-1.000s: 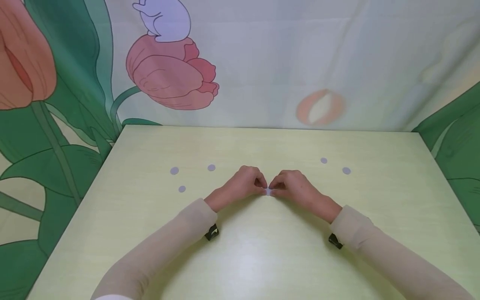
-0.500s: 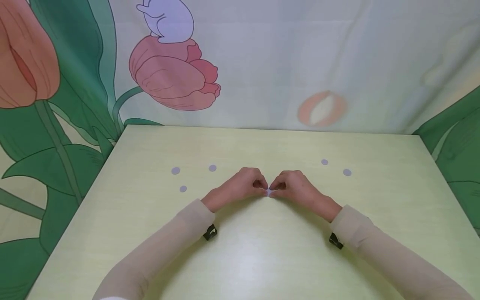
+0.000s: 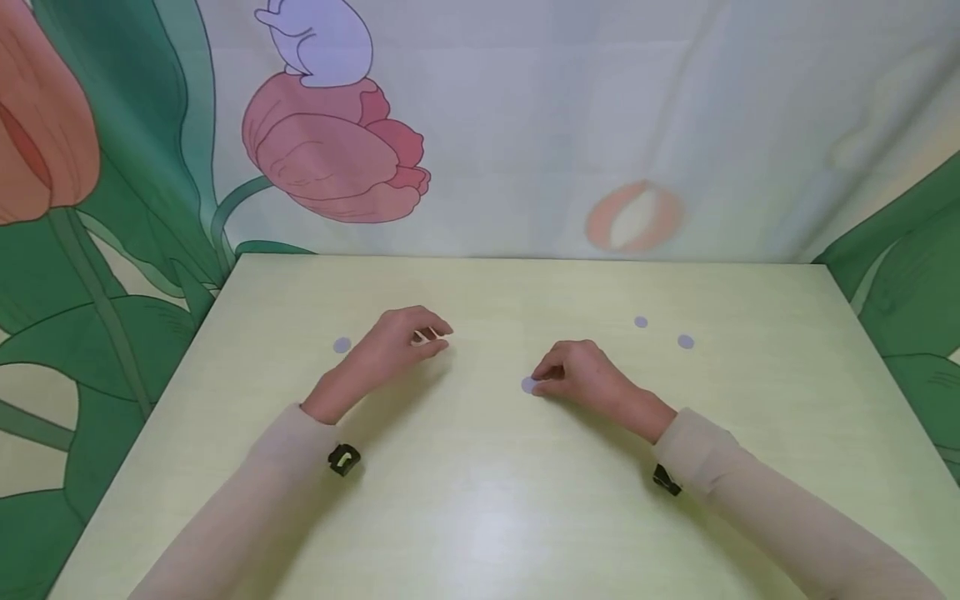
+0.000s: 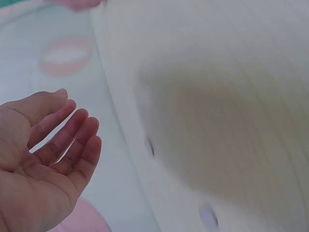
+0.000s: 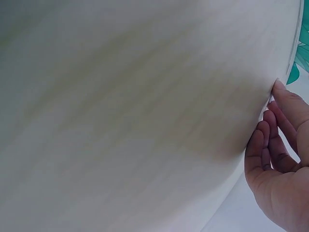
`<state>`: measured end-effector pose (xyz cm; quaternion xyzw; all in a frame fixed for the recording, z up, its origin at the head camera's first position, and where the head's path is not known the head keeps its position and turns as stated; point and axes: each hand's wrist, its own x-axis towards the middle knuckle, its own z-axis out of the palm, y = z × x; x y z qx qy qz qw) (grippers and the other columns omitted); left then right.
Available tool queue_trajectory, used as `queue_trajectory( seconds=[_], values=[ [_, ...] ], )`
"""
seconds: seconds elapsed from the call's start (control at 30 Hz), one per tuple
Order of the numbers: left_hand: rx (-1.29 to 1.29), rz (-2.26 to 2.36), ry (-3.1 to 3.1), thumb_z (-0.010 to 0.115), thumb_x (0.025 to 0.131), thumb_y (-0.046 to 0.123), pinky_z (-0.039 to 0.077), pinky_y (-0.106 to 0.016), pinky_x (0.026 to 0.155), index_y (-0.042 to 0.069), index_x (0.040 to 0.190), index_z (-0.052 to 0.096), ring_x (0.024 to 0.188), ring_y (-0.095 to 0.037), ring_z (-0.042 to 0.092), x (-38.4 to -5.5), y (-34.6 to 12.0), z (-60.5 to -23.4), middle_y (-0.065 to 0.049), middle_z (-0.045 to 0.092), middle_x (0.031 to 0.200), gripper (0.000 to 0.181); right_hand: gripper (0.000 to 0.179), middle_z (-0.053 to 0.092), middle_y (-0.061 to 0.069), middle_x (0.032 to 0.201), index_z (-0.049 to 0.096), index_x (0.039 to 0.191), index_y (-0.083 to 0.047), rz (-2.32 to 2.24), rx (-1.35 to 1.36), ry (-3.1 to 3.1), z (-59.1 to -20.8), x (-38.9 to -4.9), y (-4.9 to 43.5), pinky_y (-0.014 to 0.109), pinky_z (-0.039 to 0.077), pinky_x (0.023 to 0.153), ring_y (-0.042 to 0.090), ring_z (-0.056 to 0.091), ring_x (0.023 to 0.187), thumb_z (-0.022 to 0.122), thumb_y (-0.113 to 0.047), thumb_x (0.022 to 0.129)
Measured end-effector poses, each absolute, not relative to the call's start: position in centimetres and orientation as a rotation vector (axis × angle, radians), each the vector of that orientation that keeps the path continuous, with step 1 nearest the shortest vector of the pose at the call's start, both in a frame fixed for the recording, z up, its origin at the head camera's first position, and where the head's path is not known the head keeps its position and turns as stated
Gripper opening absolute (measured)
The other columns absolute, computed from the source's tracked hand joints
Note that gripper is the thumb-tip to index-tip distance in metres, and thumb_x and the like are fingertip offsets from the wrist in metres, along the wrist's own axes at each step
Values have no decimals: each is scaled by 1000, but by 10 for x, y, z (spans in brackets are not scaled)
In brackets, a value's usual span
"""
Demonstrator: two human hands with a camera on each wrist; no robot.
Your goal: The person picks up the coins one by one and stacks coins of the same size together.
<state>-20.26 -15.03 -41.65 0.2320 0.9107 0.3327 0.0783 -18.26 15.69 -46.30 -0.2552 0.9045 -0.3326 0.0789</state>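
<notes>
In the head view my right hand (image 3: 588, 375) is low over the table near the middle. Its thumb and fingers pinch the right edge of a small pale purple disc (image 3: 527, 385), whose left part stays visible. The right wrist view shows that hand (image 5: 282, 150) with its fingertips down at the tabletop; the disc cannot be made out there. My left hand (image 3: 386, 346) hovers over the left half of the table, fingers loosely bent and apart from the thumb, holding nothing. Its palm and the gap show in the left wrist view, where two blurred discs (image 4: 208, 216) lie below.
Another purple disc (image 3: 342, 345) lies just left of the left hand. At the right back lie two discs (image 3: 641, 322), one slightly nearer (image 3: 686, 342). The pale table (image 3: 480, 500) ends at a printed curtain (image 3: 510, 125) behind it.
My left hand has let go of the middle disc and moved left, now covering two discs seen earlier in the head view. The right hand has stayed in place at the disc.
</notes>
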Motion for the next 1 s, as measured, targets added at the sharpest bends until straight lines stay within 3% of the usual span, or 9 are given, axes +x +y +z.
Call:
queue_trajectory(
  seconds=[0.47, 1.0],
  values=[
    [491, 943, 2864, 72, 95, 9, 52, -49, 95, -1, 120, 70, 105, -33, 65, -201, -226, -409, -19, 68, 118, 27, 15, 72, -2, 91, 81, 97, -9, -1000, -739, 2708, -464, -183, 157, 27, 55, 76, 12, 66, 84, 85, -16, 85],
    [454, 862, 2886, 75, 92, 8, 52, -50, 93, -5, 120, 69, 103, -36, 65, -209, -260, -415, -22, 68, 115, 32, 16, 72, -3, 91, 81, 97, -9, -989, -729, 2717, -464, -182, 156, 26, 54, 76, 11, 66, 83, 85, -17, 84]
  ],
)
